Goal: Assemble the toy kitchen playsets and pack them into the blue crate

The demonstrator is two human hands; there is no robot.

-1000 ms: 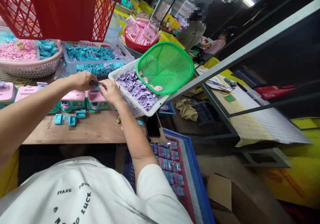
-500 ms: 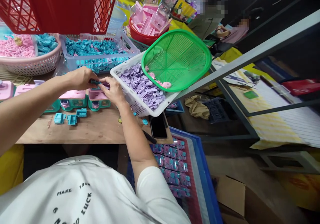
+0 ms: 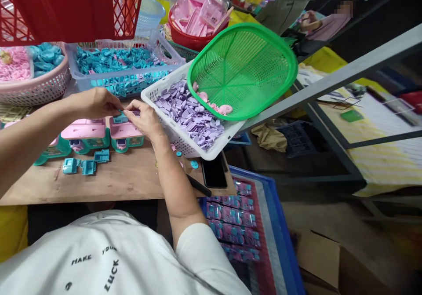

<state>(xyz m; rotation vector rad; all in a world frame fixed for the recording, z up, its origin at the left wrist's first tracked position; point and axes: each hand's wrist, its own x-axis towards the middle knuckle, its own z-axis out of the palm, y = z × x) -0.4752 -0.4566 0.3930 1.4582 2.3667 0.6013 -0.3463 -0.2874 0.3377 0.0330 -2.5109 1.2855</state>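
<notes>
My left hand (image 3: 98,103) and my right hand (image 3: 143,116) meet with fingertips pinched at a small teal plastic piece (image 3: 120,118). The piece is at the top of a pink-and-teal toy case (image 3: 125,130); whether it rests on the case I cannot tell. My fingers hide part of it. Left of this case stands another pink-and-teal toy case (image 3: 85,131), with more in the row beyond, partly behind my left forearm. In front of the row lie several teal box-shaped parts (image 3: 88,167) on the wooden table (image 3: 108,188).
Right of my hands, a white basket (image 3: 208,155) holds purple parts, with a green basket (image 3: 244,71) tilted on it. Behind are a clear basket of teal parts (image 3: 132,83) and a hanging red basket (image 3: 72,9). A phone (image 3: 214,172) lies near the table's right edge.
The camera view has shifted, so the table and baskets sit differently in the picture. My fingertips stay together over the same toy case, with the teal piece now lower against its top.
</notes>
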